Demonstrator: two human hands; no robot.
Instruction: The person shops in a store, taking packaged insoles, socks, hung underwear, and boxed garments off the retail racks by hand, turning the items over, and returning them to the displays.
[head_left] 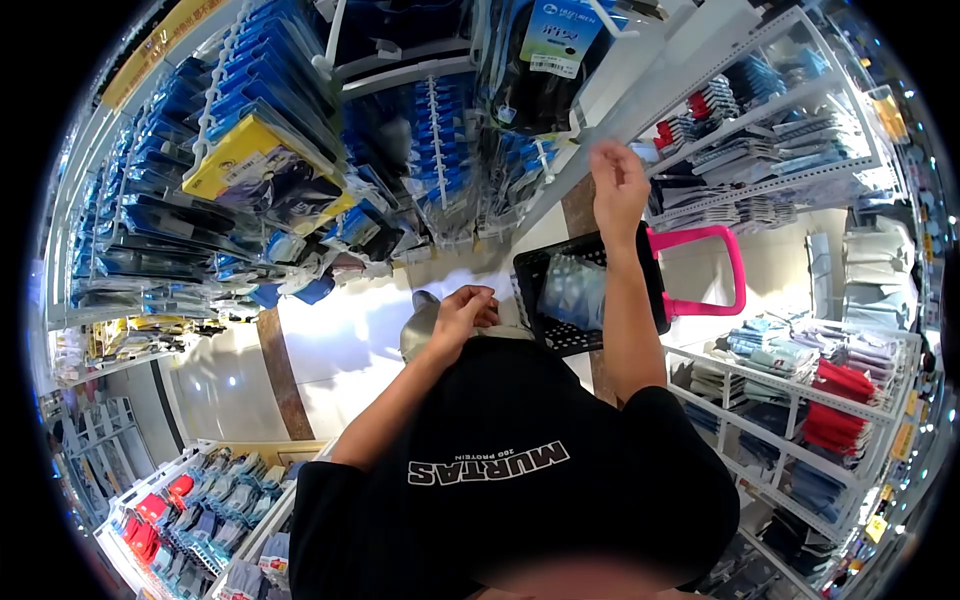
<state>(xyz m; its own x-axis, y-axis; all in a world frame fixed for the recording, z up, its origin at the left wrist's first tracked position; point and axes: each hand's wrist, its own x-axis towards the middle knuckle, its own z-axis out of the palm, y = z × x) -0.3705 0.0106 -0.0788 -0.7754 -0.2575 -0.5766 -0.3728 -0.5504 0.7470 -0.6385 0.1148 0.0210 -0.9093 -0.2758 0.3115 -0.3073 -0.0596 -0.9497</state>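
My left hand [468,318] is in front of my black shirt [480,420], low over the floor, with its fingers curled together; whether anything is between them is hidden. My right hand [619,180] is raised toward the rack, fingers partly bent and apart, with nothing seen in it. Nearest to it hangs a black item in a clear pack with a blue and green label [556,38]. Below the right forearm stands a black basket [560,338] with a pink handle [738,270], holding a clear plastic-wrapped pack [575,292].
Hooks with many blue packs [436,140] and a yellow pack [262,175] fill the rack ahead. White shelves [790,150] of folded packs stand at right, and bins [190,520] at lower left. Tiled floor [330,350] shows between them.
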